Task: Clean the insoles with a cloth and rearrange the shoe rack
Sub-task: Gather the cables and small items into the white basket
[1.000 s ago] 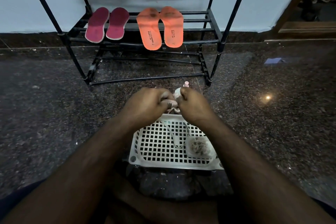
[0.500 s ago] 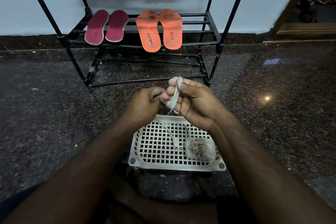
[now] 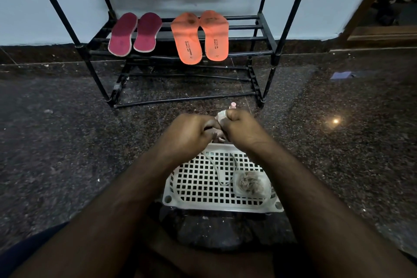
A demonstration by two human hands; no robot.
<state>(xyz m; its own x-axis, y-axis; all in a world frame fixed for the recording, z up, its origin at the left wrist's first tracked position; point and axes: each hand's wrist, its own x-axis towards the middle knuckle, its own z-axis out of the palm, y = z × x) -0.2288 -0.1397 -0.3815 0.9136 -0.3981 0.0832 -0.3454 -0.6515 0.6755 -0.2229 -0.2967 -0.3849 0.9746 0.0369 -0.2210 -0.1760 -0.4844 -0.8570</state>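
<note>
Maroon insoles [image 3: 135,33] at 11 o'clock on shoe rack [image 3: 266,36] shelf, orange insoles [image 3: 199,37] just beside, at 12. Left hand [image 3: 191,132] at centre, fingers curled tight, tips meeting right hand [image 3: 240,127]. Right fingers curled round small white cloth [image 3: 220,117], w/ bit poking out on top. White basket [image 3: 216,180] at 6 o'clock under wrists, on floor.

Both forearms extend forward and converge at centre, where the left hand [image 3: 191,130] and right hand [image 3: 240,127] meet knuckles-up, fingers curled and touching, the right hand gripping a small pale cloth [image 3: 220,117] at its thumb side.
</note>
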